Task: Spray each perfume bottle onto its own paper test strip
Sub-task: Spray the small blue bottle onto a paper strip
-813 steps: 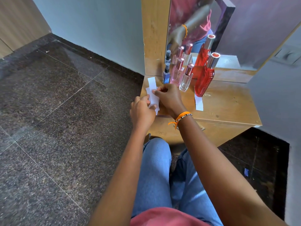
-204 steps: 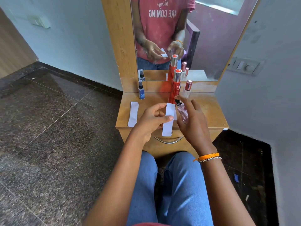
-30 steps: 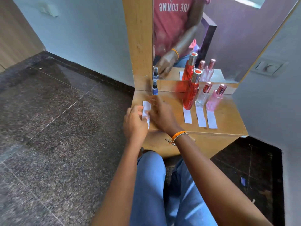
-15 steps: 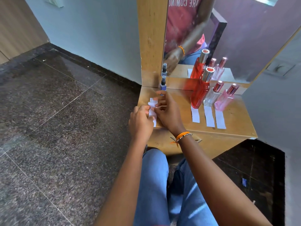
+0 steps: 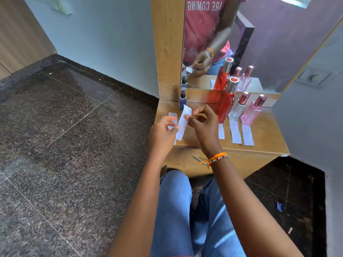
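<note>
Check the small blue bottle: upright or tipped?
Upright: the small blue bottle stands on the wooden shelf, cap up, beside the mirror frame.

A white paper strip (image 5: 182, 125) is held tilted above the bench (image 5: 263, 143), just in front of the small blue bottle (image 5: 182, 100). Right of it stand red (image 5: 226, 104), clear (image 5: 238, 109) and pink (image 5: 253, 113) bottles, each behind a flat strip.

Strip (image 5: 182, 125) lower end sits behind left hand (image 5: 162, 135), so the grip there is unclear. Second strip (image 5: 172, 115) beside it mostly covered by the same hand. Right hand (image 5: 205, 127) hides the near-left part of the red bottle (image 5: 225, 106) base and part of the strip (image 5: 221, 131) in front of it. Blue bottle (image 5: 182, 101) label too small to read. Mirror (image 5: 259, 43) cut off at top edge; shirt text partly cropped. Drawer handle (image 5: 197, 158) mostly behind right wrist.
</note>
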The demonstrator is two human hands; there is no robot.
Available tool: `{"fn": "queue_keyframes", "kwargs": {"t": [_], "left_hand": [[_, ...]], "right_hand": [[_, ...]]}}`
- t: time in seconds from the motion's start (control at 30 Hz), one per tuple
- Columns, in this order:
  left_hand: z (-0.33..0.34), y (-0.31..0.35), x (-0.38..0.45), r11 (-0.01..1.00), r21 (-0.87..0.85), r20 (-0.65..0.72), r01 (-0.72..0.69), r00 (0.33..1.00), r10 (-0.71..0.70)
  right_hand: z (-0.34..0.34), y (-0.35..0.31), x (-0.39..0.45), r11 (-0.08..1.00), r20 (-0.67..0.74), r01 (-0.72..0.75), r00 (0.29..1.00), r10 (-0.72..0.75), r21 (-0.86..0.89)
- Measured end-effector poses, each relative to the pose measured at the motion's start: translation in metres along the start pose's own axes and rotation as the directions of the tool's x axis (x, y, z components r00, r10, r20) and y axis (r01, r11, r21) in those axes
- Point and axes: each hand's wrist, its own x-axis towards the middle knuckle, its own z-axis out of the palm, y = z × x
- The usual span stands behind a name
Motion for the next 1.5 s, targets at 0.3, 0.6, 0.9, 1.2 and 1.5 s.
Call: {"fn": "queue_keyframes", "kwargs": {"t": [0.3, 0.6, 0.9, 1.2, 1.5], "left_hand": [[0.025, 0.011, -0.014, 0.985, 0.142, 0.12, -0.099, 0.989, 0.082], [0.028, 0.008, -0.01, 0.983, 0.156, 0.116, -0.101, 0.99, 0.084], [0.019, 0.001, -0.001, 0.996, 0.009, 0.011, -0.088, 0.996, 0.088], [0.016, 0.002, 0.002, 0.99, -0.071, -0.098, -0.124, 0.988, 0.117], [0.016, 0.014, -0.007, 0.944, -0.284, 0.188, -0.166, 0.956, 0.225]], "right_hand": [[-0.036, 0.01, -0.001, 0.875, 0.062, 0.094, 0.995, -0.073, -0.474], [-0.034, 0.023, -0.005, 0.611, 0.164, 0.292, 0.952, -0.257, -0.736], [0.005, 0.003, 0.035, 0.798, 0.159, 0.259, 0.966, -0.204, -0.544], [0.025, 0.006, 0.055, 0.814, 0.126, 0.19, 0.982, -0.143, -0.548], [-0.023, -0.027, 0.002, 0.966, 0.101, 0.144, 0.987, -0.125, -0.213]]}}
